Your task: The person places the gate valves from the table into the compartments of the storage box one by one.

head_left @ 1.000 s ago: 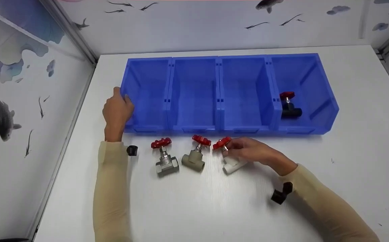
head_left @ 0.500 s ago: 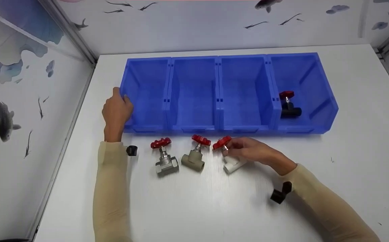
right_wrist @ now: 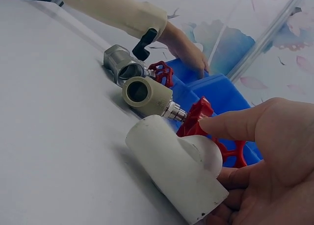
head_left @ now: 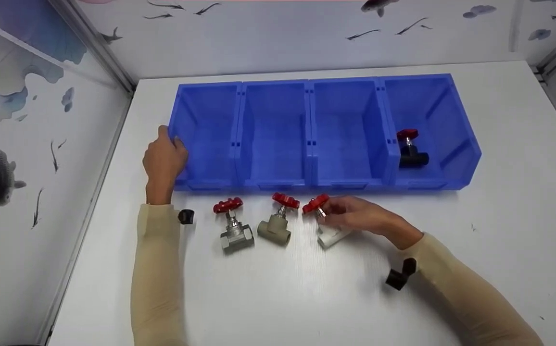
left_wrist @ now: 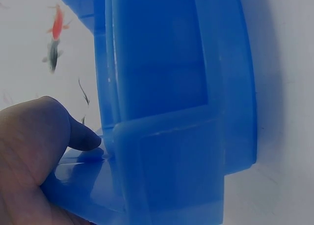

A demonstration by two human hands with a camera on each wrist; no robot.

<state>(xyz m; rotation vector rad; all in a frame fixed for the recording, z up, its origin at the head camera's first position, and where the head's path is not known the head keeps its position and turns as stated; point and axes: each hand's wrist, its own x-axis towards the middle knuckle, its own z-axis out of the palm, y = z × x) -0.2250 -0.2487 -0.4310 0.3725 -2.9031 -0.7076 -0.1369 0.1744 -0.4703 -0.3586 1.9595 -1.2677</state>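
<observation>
My left hand (head_left: 163, 159) grips the side wall of the leftmost blue bin (head_left: 206, 184), its thumb over the rim, as the left wrist view shows. With my right hand (head_left: 362, 215) I hold a white valve (right_wrist: 171, 168) that has a red handwheel (head_left: 315, 204). The thumb is on the near side and the other fingers are partly hidden behind the valve, which lies low over the table. Left of it stand an olive-beige valve (head_left: 275, 229) and a silver metal valve (head_left: 237, 237), both with red handwheels.
Four-walled blue bins stand joined in a row along the back of the white table (head_left: 268, 298). A black valve (head_left: 413, 158) with a red handwheel lies in the rightmost bin (head_left: 451, 185). Panels printed with fish (head_left: 1, 168) enclose the table's left and back.
</observation>
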